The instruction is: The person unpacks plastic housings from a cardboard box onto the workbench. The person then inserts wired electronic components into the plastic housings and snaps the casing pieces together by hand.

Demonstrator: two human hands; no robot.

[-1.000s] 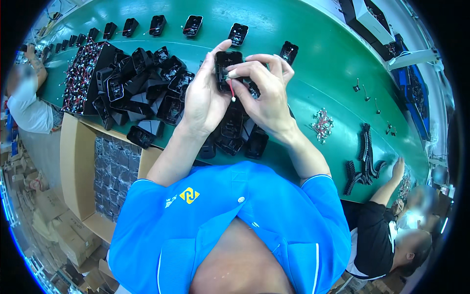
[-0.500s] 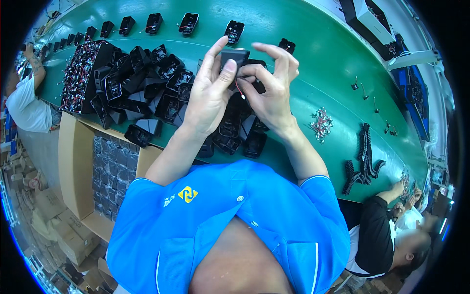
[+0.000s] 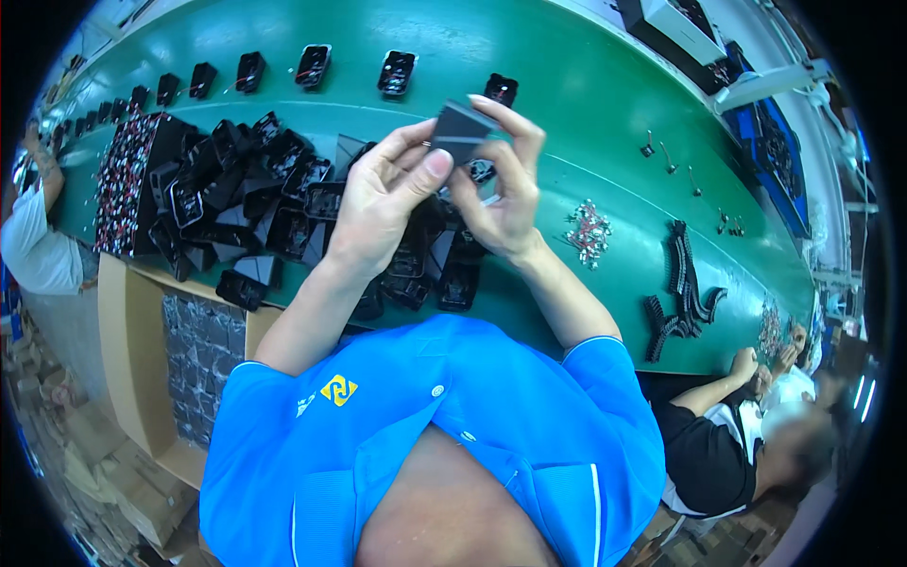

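Note:
A dark, wedge-shaped plastic housing (image 3: 459,132) is held up over the table between my two hands. My left hand (image 3: 378,203) grips its left side, thumb pressed on the lower edge and fingers behind. From the right, my right hand (image 3: 505,194) holds it with the index finger at the top corner and the other fingers bent under its lower right edge. The housing's smooth sloping side faces me, and its inside is hidden. Just below and left of my hands lies a heap of similar black housings (image 3: 326,200), some showing open insides.
A row of housings (image 3: 397,74) with wires runs along the green table (image 3: 567,113). A box of wired parts (image 3: 132,180) stands left, above a carton (image 3: 128,350) of wrapped pieces. Small wired parts (image 3: 589,233) and black strips (image 3: 682,283) lie right. Co-workers sit at both sides.
The housing has been turned so its sloping side faces me, and the red wire seen at it is out of sight. My right fingers have moved onto the housing. The whole view has shifted slightly.

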